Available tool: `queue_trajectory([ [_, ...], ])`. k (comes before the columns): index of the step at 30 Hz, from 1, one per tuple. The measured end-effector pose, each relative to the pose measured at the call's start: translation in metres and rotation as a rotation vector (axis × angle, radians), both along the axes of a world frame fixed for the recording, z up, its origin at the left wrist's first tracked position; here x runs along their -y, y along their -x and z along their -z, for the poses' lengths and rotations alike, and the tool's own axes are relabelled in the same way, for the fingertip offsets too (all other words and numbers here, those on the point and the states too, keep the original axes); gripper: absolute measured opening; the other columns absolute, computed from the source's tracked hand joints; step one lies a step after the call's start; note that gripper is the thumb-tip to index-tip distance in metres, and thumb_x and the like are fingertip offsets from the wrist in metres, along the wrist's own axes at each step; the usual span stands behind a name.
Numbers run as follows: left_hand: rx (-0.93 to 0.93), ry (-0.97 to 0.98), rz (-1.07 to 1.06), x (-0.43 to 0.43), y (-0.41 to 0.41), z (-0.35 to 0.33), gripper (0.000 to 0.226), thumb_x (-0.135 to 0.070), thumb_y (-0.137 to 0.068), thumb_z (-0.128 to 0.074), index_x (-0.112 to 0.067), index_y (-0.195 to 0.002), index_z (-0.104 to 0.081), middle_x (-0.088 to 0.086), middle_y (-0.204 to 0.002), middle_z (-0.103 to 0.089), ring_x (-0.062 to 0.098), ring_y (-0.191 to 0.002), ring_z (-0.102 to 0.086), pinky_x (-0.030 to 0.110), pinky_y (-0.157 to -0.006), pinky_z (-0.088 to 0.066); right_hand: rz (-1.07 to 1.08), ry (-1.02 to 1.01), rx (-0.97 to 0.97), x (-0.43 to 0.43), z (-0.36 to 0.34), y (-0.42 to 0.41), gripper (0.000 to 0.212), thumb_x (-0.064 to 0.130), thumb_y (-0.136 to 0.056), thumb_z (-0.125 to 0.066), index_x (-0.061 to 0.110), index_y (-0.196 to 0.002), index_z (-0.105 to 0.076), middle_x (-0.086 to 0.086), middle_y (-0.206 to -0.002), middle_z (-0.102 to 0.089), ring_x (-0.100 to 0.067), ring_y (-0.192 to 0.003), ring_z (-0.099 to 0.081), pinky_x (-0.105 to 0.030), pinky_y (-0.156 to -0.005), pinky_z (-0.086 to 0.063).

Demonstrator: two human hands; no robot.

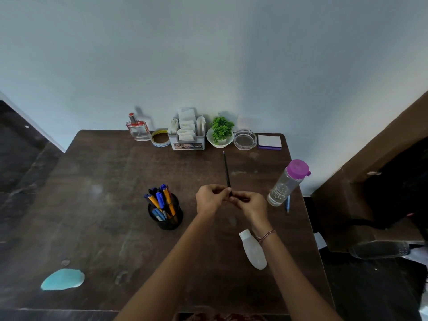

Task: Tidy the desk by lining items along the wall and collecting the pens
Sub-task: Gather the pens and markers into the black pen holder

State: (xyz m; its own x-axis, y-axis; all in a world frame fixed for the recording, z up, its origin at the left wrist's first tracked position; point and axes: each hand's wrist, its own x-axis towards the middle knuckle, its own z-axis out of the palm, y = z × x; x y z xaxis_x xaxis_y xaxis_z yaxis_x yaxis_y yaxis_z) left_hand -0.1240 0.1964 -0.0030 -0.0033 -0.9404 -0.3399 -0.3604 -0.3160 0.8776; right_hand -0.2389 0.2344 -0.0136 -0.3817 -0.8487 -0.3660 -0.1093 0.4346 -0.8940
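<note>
Both hands are meeting over the middle of the counter (pixel 104 205), the left hand (pixel 209 198) and the right hand (pixel 251 205) together pinching the near end of a dark pen (pixel 227 170), its tip pointing toward the wall. The black pen cup (pixel 168 218) is standing just left of them, packed with pens. A blue pen (pixel 287 203) is lying beside the clear bottle (pixel 287 184) at the right edge.
</note>
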Motion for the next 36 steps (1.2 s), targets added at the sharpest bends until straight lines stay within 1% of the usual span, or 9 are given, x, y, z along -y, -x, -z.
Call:
queue_trajectory([
  [4, 0.028, 0.121, -0.087, 0.005, -0.029, -0.024, 0.017, -0.023, -0.082, -0.072, -0.008, -0.092, -0.071, -0.002, -0.076, -0.067, -0.001, -0.062, -0.061, 0.005, -0.05, -0.046, -0.133, 0.048, -0.074, -0.001, -0.01, -0.022, 0.02, 0.009, -0.077, -0.074, 0.011, -0.096, -0.073, 0.002, -0.088, -0.071, 0.001, -0.078, -0.062, -0.007, -0.07, -0.047],
  [8, 0.08, 0.241, -0.141, 0.009, -0.061, -0.038, 0.019, -0.024, -0.081, -0.073, -0.008, -0.091, -0.073, -0.001, -0.074, -0.07, 0.007, -0.065, -0.066, 0.017, -0.065, -0.054, -0.206, 0.107, -0.113, 0.002, -0.016, -0.049, 0.021, 0.009, -0.075, -0.075, 0.011, -0.096, -0.074, 0.004, -0.084, -0.069, 0.004, -0.074, -0.06, -0.004, -0.067, -0.045],
  [10, 0.098, 0.284, -0.162, 0.009, -0.076, -0.042, 0.018, -0.022, -0.081, -0.073, -0.006, -0.089, -0.072, 0.002, -0.074, -0.07, 0.006, -0.063, -0.064, 0.013, -0.064, -0.052, -0.262, 0.13, -0.148, 0.007, -0.019, -0.062, 0.02, 0.01, -0.076, -0.074, 0.011, -0.096, -0.073, 0.006, -0.082, -0.068, 0.005, -0.072, -0.06, -0.004, -0.067, -0.045],
  [14, 0.164, 0.315, -0.191, 0.004, -0.109, -0.045, 0.017, -0.021, -0.081, -0.074, -0.008, -0.09, -0.072, 0.001, -0.076, -0.071, 0.007, -0.066, -0.065, 0.017, -0.068, -0.049, -0.314, 0.202, -0.194, 0.017, -0.036, -0.087, 0.022, 0.015, -0.083, -0.069, 0.011, -0.104, -0.071, 0.0, -0.094, -0.071, -0.004, -0.081, -0.063, -0.022, -0.08, -0.054],
  [19, 0.233, 0.328, -0.177, -0.007, -0.143, -0.044, 0.017, -0.016, -0.08, -0.074, -0.007, -0.094, -0.073, 0.003, -0.082, -0.073, 0.01, -0.076, -0.067, 0.019, -0.073, -0.049, -0.332, 0.384, -0.284, 0.03, -0.067, -0.125, 0.029, 0.019, -0.081, -0.071, 0.012, -0.109, -0.069, 0.002, -0.097, -0.069, 0.002, -0.079, -0.059, -0.002, -0.071, -0.045],
  [22, 0.261, 0.346, -0.145, -0.012, -0.157, -0.044, 0.015, -0.012, -0.08, -0.072, -0.009, -0.095, -0.074, 0.004, -0.083, -0.074, 0.007, -0.074, -0.065, 0.019, -0.071, -0.049, -0.361, 0.419, -0.328, 0.033, -0.073, -0.148, 0.027, 0.018, -0.081, -0.071, 0.01, -0.106, -0.07, 0.0, -0.094, -0.07, 0.002, -0.076, -0.058, 0.0, -0.067, -0.042],
  [28, 0.272, 0.351, -0.078, -0.017, -0.176, -0.036, 0.017, -0.004, -0.081, -0.068, -0.008, -0.097, -0.074, 0.005, -0.084, -0.074, 0.005, -0.073, -0.065, 0.019, -0.073, -0.053, -0.419, 0.383, -0.444, 0.033, -0.069, -0.169, 0.02, 0.019, -0.083, -0.069, 0.009, -0.099, -0.072, -0.004, -0.094, -0.071, -0.007, -0.083, -0.064, -0.012, -0.072, -0.049],
  [33, 0.243, 0.345, -0.065, -0.017, -0.185, -0.026, 0.017, -0.006, -0.079, -0.072, -0.009, -0.095, -0.074, 0.002, -0.083, -0.074, 0.005, -0.074, -0.067, 0.023, -0.075, -0.057, -0.483, 0.326, -0.481, 0.029, -0.056, -0.177, 0.02, 0.012, -0.084, -0.066, 0.007, -0.103, -0.071, -0.006, -0.098, -0.072, -0.01, -0.087, -0.066, -0.006, -0.069, -0.044],
  [36, 0.275, 0.321, -0.032, -0.015, -0.187, -0.019, 0.017, -0.011, -0.079, -0.073, -0.009, -0.096, -0.074, 0.002, -0.085, -0.074, 0.004, -0.075, -0.066, 0.017, -0.074, -0.054, -0.512, 0.28, -0.514, 0.027, -0.048, -0.181, 0.02, 0.011, -0.087, -0.063, 0.009, -0.105, -0.071, -0.006, -0.098, -0.072, -0.011, -0.087, -0.066, -0.007, -0.069, -0.046],
])
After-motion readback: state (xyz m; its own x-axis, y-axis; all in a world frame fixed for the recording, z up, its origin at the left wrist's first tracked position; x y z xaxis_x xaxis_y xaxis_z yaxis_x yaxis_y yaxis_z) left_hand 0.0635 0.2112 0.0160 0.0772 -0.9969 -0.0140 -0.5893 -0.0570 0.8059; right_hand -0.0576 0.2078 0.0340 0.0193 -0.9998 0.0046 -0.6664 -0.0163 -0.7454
